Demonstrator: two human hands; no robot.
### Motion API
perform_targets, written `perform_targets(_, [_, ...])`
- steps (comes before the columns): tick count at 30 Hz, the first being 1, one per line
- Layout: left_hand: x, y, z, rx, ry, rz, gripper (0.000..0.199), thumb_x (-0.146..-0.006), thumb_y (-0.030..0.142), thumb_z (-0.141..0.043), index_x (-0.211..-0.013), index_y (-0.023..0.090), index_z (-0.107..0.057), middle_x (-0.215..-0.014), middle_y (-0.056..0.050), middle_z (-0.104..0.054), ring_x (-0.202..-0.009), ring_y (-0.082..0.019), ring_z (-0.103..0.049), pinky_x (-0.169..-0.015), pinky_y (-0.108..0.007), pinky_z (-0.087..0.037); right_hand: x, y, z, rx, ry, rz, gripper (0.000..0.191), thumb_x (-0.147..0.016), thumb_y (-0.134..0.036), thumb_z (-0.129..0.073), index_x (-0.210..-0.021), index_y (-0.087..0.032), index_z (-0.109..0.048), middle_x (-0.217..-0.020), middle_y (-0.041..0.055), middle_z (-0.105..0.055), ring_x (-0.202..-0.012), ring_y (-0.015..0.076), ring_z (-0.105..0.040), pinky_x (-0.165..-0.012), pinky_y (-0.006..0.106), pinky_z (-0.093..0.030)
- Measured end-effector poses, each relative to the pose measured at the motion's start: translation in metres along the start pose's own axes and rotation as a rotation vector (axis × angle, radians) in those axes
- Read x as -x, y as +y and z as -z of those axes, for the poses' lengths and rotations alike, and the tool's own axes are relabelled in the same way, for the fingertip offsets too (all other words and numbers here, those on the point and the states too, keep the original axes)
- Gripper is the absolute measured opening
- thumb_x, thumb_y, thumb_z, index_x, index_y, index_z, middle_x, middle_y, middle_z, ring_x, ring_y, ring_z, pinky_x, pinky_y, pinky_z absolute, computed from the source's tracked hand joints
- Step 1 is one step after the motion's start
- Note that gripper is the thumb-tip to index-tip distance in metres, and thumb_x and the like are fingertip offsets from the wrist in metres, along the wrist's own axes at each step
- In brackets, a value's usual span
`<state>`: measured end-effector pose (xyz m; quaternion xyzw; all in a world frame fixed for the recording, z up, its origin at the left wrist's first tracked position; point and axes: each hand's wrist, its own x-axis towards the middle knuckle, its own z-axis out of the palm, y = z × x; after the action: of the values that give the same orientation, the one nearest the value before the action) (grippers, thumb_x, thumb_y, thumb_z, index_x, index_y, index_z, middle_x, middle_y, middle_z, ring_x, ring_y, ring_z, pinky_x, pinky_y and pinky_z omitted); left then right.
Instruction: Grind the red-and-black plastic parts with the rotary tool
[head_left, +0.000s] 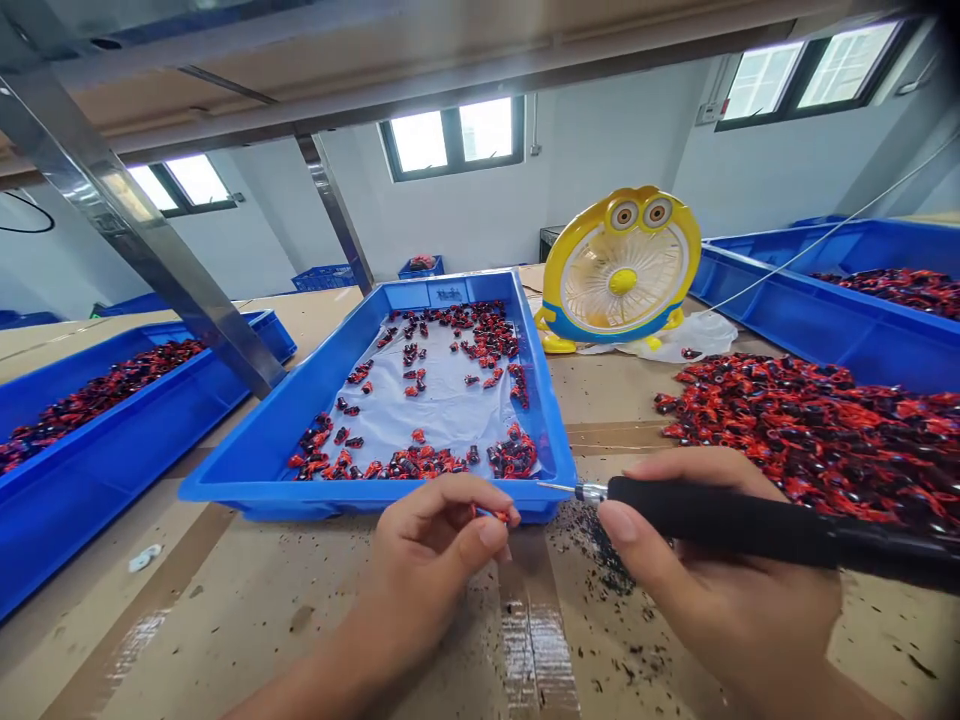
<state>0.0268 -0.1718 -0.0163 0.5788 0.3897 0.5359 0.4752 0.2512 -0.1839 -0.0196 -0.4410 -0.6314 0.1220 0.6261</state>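
Note:
My left hand [442, 550] is closed in a pinch on a small red part [491, 514], mostly hidden by the fingers, in front of the near rim of a blue tray. In my right hand [712, 570] is a black-handled tool [720, 515] with a silver collar and a thin metal tip that points left toward the left hand. The tip is apart from the red part. The blue tray [292, 492] holds a white sheet [450, 400] with scattered red and black parts [420, 462]. A large pile of similar parts [817, 430] lies on the right.
A yellow fan [621, 270] stands behind the tray, beside a crumpled plastic bag [701, 335]. Blue bins [180, 405] with parts are at left and right. Metal posts [161, 260] rise at left. Black scraps [600, 550] litter the cardboard surface.

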Motion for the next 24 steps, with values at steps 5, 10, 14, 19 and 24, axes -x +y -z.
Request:
perform_targets(5, [0.001, -0.001, -0.002, -0.121, -0.037, -0.085, 0.029, -0.085, 0.056, -0.092, -0.092, 0.028, -0.091, -0.081, -0.004, -0.081, -0.07, -0.019, -0.07, -0.065, -0.03, -0.061, 0.002, 0.004, 0.006, 0.022, 0.067, 0.087, 0.021, -0.093, -0.04, -0.083, -0.106, -0.032, -0.069, -0.085, -0.0002, -0.07, -0.067, 0.0168, -0.068, -0.06, 0.031, -0.062])
perform_targets(10, [0.006, 0.003, -0.002, -0.289, -0.039, -0.092, 0.016, -0.091, 0.046, -0.088, -0.099, 0.032, -0.092, -0.085, -0.004, -0.082, -0.077, -0.022, -0.072, -0.074, -0.034, -0.063, 0.005, 0.004, 0.014, 0.02, 0.015, 0.1, 0.025, -0.095, -0.052, -0.078, -0.103, -0.032, -0.065, -0.085, 0.0039, -0.07, -0.067, 0.0219, -0.07, -0.055, 0.04, -0.056])
perform_targets(14, [0.007, 0.001, -0.004, -0.037, -0.027, 0.103, 0.029, -0.087, 0.054, -0.091, -0.098, 0.028, -0.084, -0.091, -0.004, -0.087, -0.071, -0.02, -0.074, -0.07, -0.032, -0.063, 0.004, 0.005, 0.016, 0.016, 0.011, 0.111, 0.022, -0.093, -0.045, -0.082, -0.103, -0.031, -0.068, -0.086, 0.003, -0.07, -0.065, 0.0191, -0.068, -0.053, 0.037, -0.055])
perform_targets(19, [0.007, -0.006, -0.007, 0.127, -0.011, 0.116, 0.053, -0.069, 0.067, -0.098, -0.078, 0.02, -0.074, -0.09, -0.006, -0.082, -0.069, -0.015, -0.067, -0.067, -0.026, -0.057, 0.002, 0.006, 0.007, -0.084, 0.067, 0.088, 0.019, -0.091, -0.039, -0.083, -0.101, -0.03, -0.07, -0.083, 0.0017, -0.069, -0.064, 0.0194, -0.067, -0.051, 0.037, -0.052])
perform_targets(24, [0.014, -0.007, -0.006, 0.304, -0.041, 0.194, 0.044, -0.073, 0.054, -0.101, -0.083, 0.02, -0.075, -0.07, 0.003, -0.067, -0.058, -0.008, -0.058, -0.059, -0.017, -0.049, -0.001, -0.006, 0.005, -0.074, 0.149, 0.126, 0.026, -0.094, -0.05, -0.08, -0.093, -0.027, -0.068, -0.074, 0.0003, -0.068, -0.057, 0.0152, -0.064, -0.049, 0.034, -0.048])
